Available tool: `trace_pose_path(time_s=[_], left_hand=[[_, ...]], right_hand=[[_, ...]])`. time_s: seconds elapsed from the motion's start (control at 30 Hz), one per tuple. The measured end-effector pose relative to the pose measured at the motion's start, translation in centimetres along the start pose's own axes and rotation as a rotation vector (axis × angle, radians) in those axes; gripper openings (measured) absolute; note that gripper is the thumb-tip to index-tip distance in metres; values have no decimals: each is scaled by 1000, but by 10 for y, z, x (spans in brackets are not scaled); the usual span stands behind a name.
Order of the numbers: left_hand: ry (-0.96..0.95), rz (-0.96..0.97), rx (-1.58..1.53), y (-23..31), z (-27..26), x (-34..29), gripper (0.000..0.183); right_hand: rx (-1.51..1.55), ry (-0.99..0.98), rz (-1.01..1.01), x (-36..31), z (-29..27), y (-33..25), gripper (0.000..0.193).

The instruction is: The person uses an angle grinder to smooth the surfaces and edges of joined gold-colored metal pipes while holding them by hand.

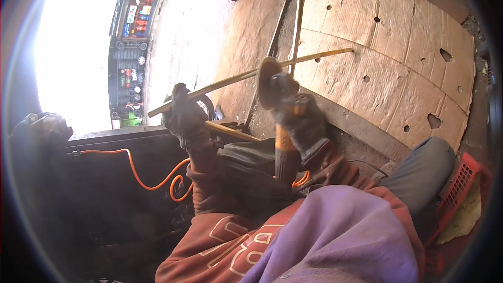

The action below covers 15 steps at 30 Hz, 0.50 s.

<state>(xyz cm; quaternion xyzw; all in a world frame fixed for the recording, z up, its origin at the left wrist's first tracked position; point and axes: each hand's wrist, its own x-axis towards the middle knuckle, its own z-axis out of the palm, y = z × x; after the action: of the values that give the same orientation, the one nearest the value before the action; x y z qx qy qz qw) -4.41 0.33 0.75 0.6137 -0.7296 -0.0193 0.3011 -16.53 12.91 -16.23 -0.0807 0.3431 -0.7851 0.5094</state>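
My left hand [187, 120], in a dark, dirty work glove, is closed round a long yellowish metal bar [230, 80]. The bar slants up to the right, its far end over the cardboard. In my gloved right hand [308, 126] is an angle grinder [283, 144] with a dark and yellow body, held upright. Its brown disc [268, 84] stands on edge against or just in front of the bar; whether they touch I cannot tell. Another yellowish bar [299, 15] runs away from me behind the grinder. A shorter bar piece [230, 130] shows below my left hand.
A large flattened cardboard sheet [387, 47] with holes lies on the ground at the far right. An orange cord [131, 163] loops across a dark surface [105, 188] on the left. A red plastic crate [465, 175] stands by my knee [427, 170]. A bright opening lies at far left.
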Motion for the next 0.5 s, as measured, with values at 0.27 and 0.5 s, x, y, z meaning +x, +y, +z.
trace_pose_path(time_s=[0.27, 0.5], left_hand=[[124, 365, -342, -8, 6, 7, 14], [184, 511, -654, 3, 14, -9, 24]], right_hand=[[182, -53, -125, -33, 21, -23, 33], [-37, 23, 181, -31, -29, -42, 35]])
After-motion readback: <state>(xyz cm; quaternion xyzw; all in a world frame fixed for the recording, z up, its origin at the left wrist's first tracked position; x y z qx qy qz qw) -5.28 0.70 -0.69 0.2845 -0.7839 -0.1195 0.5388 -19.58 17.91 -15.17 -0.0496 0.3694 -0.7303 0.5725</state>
